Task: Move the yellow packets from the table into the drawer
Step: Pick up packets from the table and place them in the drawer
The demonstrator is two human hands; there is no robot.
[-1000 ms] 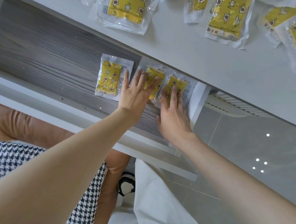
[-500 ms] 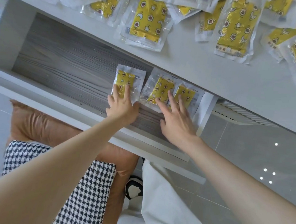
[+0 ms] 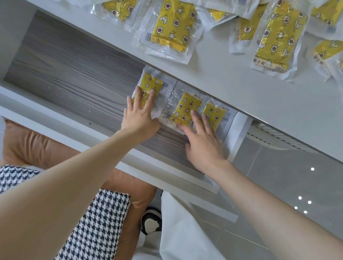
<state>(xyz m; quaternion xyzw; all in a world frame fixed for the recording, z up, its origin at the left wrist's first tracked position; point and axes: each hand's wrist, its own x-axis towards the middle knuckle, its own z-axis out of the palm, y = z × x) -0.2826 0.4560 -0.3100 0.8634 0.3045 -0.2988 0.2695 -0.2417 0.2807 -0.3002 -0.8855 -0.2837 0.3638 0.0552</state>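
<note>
Head view, frame centre: three clear-wrapped yellow star-print packets flat in open grey wood-grain drawer. Left hand spread, pressing leftmost; right hand spread over other two. Upper frame: many loose yellow packets left on white table. Early going, likely.

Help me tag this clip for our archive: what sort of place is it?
Probably an indoor home or office desk, though I cannot be sure: a white table with an open wood-grain drawer, a tan cushioned seat below, and a glossy grey tiled floor.
</note>
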